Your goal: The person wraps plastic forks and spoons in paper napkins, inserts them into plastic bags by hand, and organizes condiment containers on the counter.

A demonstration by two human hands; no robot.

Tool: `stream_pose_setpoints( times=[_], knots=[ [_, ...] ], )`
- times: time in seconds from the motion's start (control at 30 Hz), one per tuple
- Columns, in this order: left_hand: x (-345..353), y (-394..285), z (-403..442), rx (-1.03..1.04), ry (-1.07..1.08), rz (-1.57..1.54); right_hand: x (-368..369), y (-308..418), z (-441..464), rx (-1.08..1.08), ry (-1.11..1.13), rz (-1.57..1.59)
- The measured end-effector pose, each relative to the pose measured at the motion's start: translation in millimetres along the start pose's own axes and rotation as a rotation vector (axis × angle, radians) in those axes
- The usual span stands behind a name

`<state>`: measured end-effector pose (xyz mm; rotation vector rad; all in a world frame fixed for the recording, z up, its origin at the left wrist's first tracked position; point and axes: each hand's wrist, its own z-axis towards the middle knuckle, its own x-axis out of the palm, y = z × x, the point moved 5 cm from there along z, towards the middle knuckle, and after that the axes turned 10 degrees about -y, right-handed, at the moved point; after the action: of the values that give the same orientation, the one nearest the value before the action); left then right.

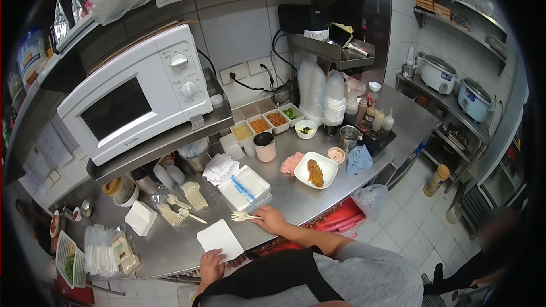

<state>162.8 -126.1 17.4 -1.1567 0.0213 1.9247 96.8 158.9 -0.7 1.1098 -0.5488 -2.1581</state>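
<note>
My left hand (pixel 211 266) is at the counter's front edge, its curled fingers at the lower left corner of a flat white paper napkin (pixel 220 239). In my right hand (pixel 271 219) is a pale disposable fork (pixel 243 216), its tines pointing left. Just above it lies a stack of white packets with a blue stripe (pixel 245 189). Left of the napkin are more pale forks (pixel 169 215) and a bundle of pale cutlery (pixel 195 195). A white square bowl (pixel 303 179) with a piece of browned, sauced food (pixel 315 174) stands to the right.
A white microwave (pixel 136 94) sits on a raised shelf. Topping containers (pixel 259 125), a pink canister (pixel 265 149) and squeeze bottles (pixel 378 119) line the back. Pink cloth (pixel 291 163) and blue cloth (pixel 359 160) flank the bowl. Another person (pixel 483 256) is at far right.
</note>
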Motion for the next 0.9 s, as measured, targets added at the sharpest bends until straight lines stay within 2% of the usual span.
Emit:
stream_pose_setpoints(
  times=[0.2,0.4,0.6,0.7,0.9],
  knots=[
    [2.2,-2.1,0.9,-0.044,-0.024,0.006,4.3,0.3,-1.7,-0.063,-0.044,-0.030],
    [1.5,-6.6,2.2,-0.054,-0.034,0.010,11.2,0.5,-4.7,-0.132,0.062,-0.062],
    [5.1,-16.0,10.1,-0.041,-0.055,0.017,5.2,4.0,-2.2,-0.150,-0.064,-0.010],
    [15.5,-11.2,8.7,-0.023,-0.056,0.014,1.1,9.9,-1.4,-0.162,-0.021,-0.104],
    [11.5,0.7,-8.9,-0.100,-0.138,0.055,12.6,-1.8,9.8,-0.066,0.009,-0.106]
  ],
)
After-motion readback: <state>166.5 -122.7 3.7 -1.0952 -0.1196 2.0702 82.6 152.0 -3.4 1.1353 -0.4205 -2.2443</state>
